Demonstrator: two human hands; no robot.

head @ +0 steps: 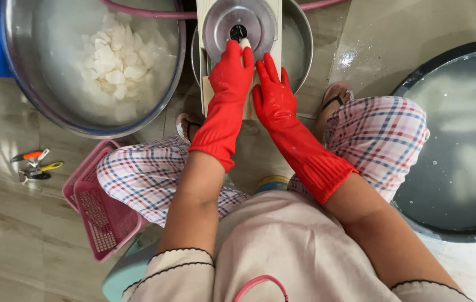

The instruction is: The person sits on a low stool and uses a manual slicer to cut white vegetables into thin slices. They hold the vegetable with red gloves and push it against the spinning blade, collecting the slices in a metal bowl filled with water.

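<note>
Both my hands wear red rubber gloves. My left hand (pixel 232 70) presses a small white piece (pixel 245 42) against the round metal disc (pixel 232 19) of a slicer board (pixel 206 89) laid over a steel basin (pixel 299 45). My right hand (pixel 273 92) lies flat on the board just beside it, fingers together and pointing forward, holding nothing I can see. The white piece shows only at the left fingertips.
A large steel bowl (pixel 37 95) at the upper left holds water and several white slices (pixel 116 59). A pink plastic basket (pixel 101 210) stands by my left knee. Small peelers (pixel 37 166) lie on the floor at left. A dark tub of water (pixel 461 140) fills the right side.
</note>
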